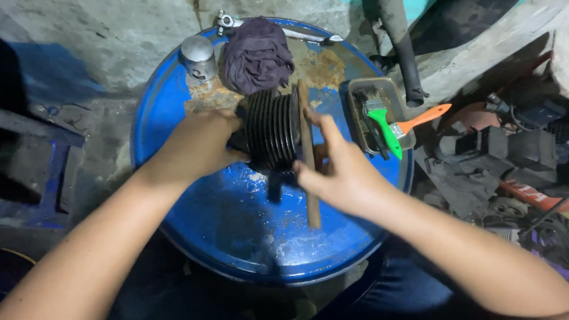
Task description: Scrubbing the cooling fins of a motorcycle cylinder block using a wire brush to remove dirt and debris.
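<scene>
A person holds a dark, round metal part with fins (272, 130) over the top of a big blue drum (236, 232). The part looks like a short fat tube lying on its side. It has many thin ribs that run around it, close together like a stack of plates. It is black and looks greasy.

The left hand (197, 144) grips the left end of the part, and its fingers wrap around it. The right hand (336, 170) is on the other side. Its fingers close around a long flat wooden stick (308, 159). The stick stands almost straight up and down and presses flat against the right end of the finned part.

The drum top is shiny blue with rusty brown spots near the back. On the back of it lies a crumpled purple-grey rag (256, 54), just behind the part. Beside the rag stands a small silver metal cup shape (199, 57). A long metal tool (279, 27) lies behind the rag. On the right edge sits a dirty little tray (357, 89) with a brush (398, 128) in it. The brush is green with an orange handle.
</scene>
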